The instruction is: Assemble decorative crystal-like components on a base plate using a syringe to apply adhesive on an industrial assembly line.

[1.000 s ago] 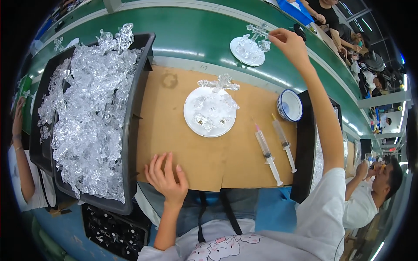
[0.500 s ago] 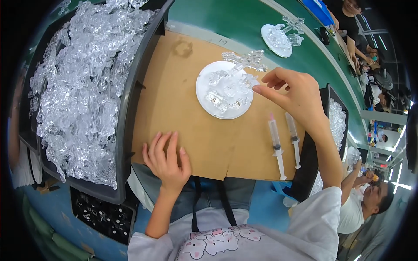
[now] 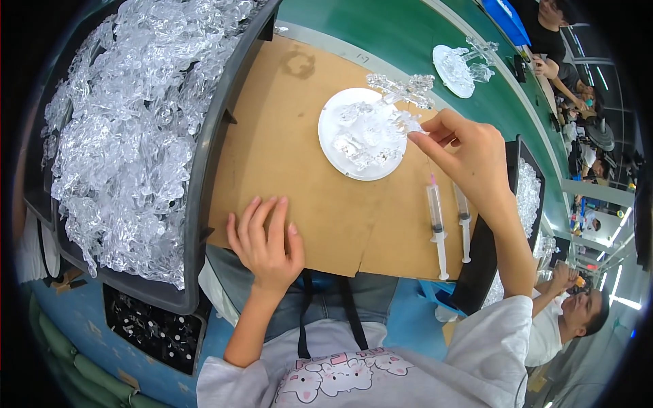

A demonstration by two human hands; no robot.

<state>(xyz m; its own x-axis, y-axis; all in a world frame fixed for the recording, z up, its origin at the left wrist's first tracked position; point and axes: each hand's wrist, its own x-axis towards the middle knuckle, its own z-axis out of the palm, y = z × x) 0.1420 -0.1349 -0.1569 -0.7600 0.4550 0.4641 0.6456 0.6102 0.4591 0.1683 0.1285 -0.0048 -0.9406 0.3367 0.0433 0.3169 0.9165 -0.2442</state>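
Note:
A round white plate (image 3: 333, 151) lies on brown cardboard, bearing several clear plastic pieces (image 3: 360, 136). One clear branched piece (image 3: 408, 88) sticks out past the plate's far right edge. At the right rim, my right hand (image 3: 473, 153) has thumb and index finger closed on a small clear plastic piece (image 3: 409, 124); its exact shape is partly hidden by the fingertips. My left hand (image 3: 269, 245) rests palm down near the cardboard's front edge, fingers spread, holding nothing. Two syringes, one with a pink-based needle (image 3: 437, 224) and another beside it (image 3: 463, 221), lie below my right hand.
A big black bin (image 3: 204, 170) heaped with clear plastic parts (image 3: 129, 136) stands at the left. Another dark bin (image 3: 520, 153) with clear parts is at the right. A second white plate (image 3: 452, 75) sits on the green table (image 3: 394, 44). Other people work at far right.
My right thumb and index finger have come together on a clear piece at the plate's right rim. The whole view has shifted slightly; my left hand stays on the cardboard.

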